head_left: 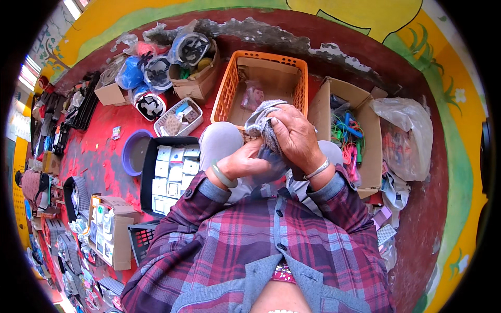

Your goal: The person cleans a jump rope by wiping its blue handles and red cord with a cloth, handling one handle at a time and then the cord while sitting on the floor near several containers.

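Observation:
Above my lap, a crumpled grey cloth (263, 122) is gripped in my right hand (296, 134), its fingers curled round it. Just below and to the left, my left hand (245, 160) is closed on a dark, smeared thing (270, 166) that meets the cloth's lower end. Its kind cannot be made out. Both hands are close together between my knees. Past them stands an orange plastic basket (223, 99) with a small pink clear-wrapped packet (252, 97) inside.
Left of my knee is a black crate (147, 182) holding several small white boxes. Near it are a purple basin (127, 151) and a white basket (196, 125). A cardboard box (369, 169) of colourful cords stands at right, beside a clear plastic bag (407, 135). More boxed goods line the left.

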Tool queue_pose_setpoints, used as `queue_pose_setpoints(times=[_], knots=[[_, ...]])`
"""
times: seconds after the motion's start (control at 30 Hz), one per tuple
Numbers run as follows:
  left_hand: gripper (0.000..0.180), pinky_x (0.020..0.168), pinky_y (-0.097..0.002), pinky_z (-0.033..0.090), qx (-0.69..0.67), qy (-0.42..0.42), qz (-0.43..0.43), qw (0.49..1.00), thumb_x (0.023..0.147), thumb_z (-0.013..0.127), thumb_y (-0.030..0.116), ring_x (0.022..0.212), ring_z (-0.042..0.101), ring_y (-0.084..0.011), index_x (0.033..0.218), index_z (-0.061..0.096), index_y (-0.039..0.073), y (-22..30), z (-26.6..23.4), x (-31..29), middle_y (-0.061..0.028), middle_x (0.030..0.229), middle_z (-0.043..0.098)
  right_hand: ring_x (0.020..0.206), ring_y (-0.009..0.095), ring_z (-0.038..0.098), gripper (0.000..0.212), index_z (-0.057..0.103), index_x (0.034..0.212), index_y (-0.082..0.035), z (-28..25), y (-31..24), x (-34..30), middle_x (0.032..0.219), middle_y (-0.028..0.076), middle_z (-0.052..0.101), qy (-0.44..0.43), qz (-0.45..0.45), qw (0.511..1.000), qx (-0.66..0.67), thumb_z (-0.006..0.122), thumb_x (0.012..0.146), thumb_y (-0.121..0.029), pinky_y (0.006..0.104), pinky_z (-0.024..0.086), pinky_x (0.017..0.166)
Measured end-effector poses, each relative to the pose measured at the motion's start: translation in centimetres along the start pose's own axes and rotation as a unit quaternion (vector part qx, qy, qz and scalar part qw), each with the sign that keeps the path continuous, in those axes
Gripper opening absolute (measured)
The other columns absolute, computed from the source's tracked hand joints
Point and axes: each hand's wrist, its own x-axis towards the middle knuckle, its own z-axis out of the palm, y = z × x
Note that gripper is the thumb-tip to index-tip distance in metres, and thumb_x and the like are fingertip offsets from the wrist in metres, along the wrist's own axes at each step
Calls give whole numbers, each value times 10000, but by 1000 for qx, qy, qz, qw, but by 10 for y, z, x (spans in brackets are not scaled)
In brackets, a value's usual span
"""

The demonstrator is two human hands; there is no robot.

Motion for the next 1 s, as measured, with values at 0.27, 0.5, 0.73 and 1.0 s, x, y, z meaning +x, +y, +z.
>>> queue_pose_setpoints(times=[0.27,0.5,0.73,1.0], knots=[[833,1039,-307,302,-103,28,51,993,645,560,61,1194,443,-192,1417,251,8,1,0,-3,-113,1301,456,801,400,586,275,605,922,-75,-6,30,-3,818,202,611,-45,174,984,13,434,947,-289,422,471,657],[1021,1086,-332,229,-154,81,110,979,528,563,113,1283,362,-281,1460,154,29,33,-8,-17,-178,1412,338,913,217,611,314,588,1067,-3,-23,104,-39,1007,96,625,67,392,753,523,478,948,-271,355,477,839],[1019,1080,-335,232,-143,33,110,983,522,565,126,1263,382,-284,1456,170,22,32,-13,-19,-180,1399,353,1259,410,395,534,326,1403,-207,-51,69,-29,1381,260,367,-2,106,498,861,372,948,-481,448,499,812],[1009,1061,-333,271,-168,52,83,981,531,581,143,1209,434,-275,1450,183,16,24,-13,-24,-180,1347,404,759,213,526,393,506,1093,-38,-25,46,-80,828,64,524,148,396,584,693,449,931,-391,304,469,701]])
